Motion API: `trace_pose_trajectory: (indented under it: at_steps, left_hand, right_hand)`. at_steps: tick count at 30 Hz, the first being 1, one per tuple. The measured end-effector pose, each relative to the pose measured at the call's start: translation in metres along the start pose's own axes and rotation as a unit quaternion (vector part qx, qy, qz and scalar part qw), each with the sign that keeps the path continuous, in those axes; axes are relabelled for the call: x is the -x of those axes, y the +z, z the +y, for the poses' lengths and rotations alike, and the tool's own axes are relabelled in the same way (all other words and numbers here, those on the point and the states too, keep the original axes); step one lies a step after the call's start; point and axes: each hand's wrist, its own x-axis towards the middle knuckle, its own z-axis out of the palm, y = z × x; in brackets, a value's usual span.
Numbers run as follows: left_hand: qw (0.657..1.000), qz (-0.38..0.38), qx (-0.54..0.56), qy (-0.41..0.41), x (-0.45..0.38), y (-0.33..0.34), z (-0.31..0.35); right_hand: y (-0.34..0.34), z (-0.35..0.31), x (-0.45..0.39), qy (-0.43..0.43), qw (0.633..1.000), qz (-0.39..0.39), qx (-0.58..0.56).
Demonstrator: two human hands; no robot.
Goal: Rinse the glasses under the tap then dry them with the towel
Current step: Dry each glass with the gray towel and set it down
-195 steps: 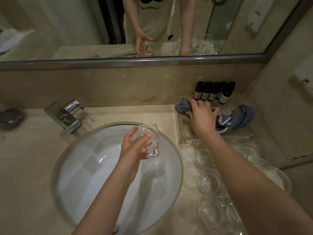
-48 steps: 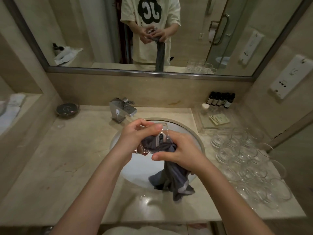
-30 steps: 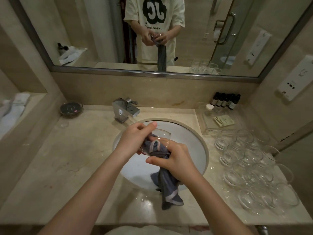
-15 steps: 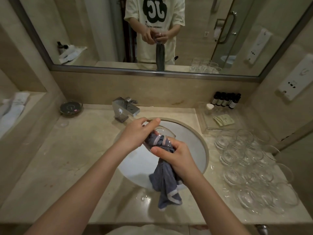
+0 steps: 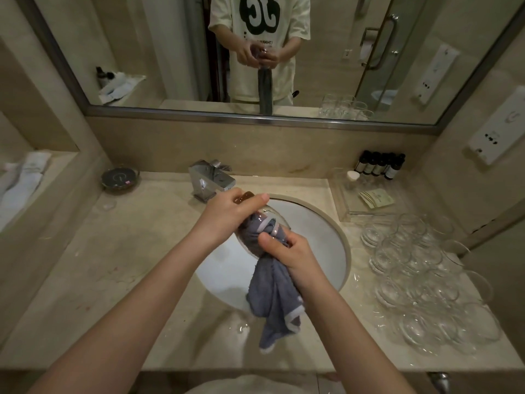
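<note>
Drying step: my left hand [image 5: 227, 216] grips the glass [image 5: 277, 223], right hand [image 5: 287, 251] pinches the towel [image 5: 272, 297] stuffed inside (next, I'd twist it round).

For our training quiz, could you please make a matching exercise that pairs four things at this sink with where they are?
Things:
1. towel
2. dark bottles
3. cluster of glasses
4. round dark dish

Places:
A. counter left of the tap
B. against the wall, far right corner
C. stuffed into the held glass, tail hanging
D. counter right of the basin

Pairs: 1-C, 2-B, 3-D, 4-A
</note>
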Motion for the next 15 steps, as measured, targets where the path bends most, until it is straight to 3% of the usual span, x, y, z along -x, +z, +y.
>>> trace_pose_trajectory:
  at_steps: [2, 5, 7, 10, 11, 13, 15]
  left_hand:
    - [0.997, -0.021, 0.028, 0.068, 0.004, -0.004, -0.002]
    - [0.985, -0.054, 0.063, 0.151, 0.01, -0.007, -0.006]
    - [0.99, -0.083, 0.066, 0.09, 0.01, -0.01, -0.003]
    - [0.988, -0.112, 0.032, -0.103, 0.005, -0.016, 0.005]
    - [0.988, -0.107, -0.003, -0.113, 0.004, -0.015, 0.007]
    - [0.995, -0.067, -0.063, -0.039, 0.003, -0.011, 0.004]
    - [0.996, -0.017, -0.07, 0.044, 0.005, -0.01, 0.003]
  right_hand:
    - [0.001, 0.004, -0.001, 0.066, 0.995, 0.001, -0.078]
    - [0.002, 0.007, 0.003, 0.1, 0.973, 0.01, -0.208]
    - [0.004, 0.005, 0.003, 0.074, 0.984, 0.017, -0.164]
    - [0.01, 0.001, 0.006, -0.003, 0.999, 0.039, -0.011]
    - [0.013, 0.001, 0.008, -0.021, 0.998, 0.043, 0.026]
    - [0.015, 0.004, 0.007, -0.018, 0.999, 0.037, 0.02]
    - [0.014, 0.003, 0.004, 0.039, 0.994, 0.009, -0.099]
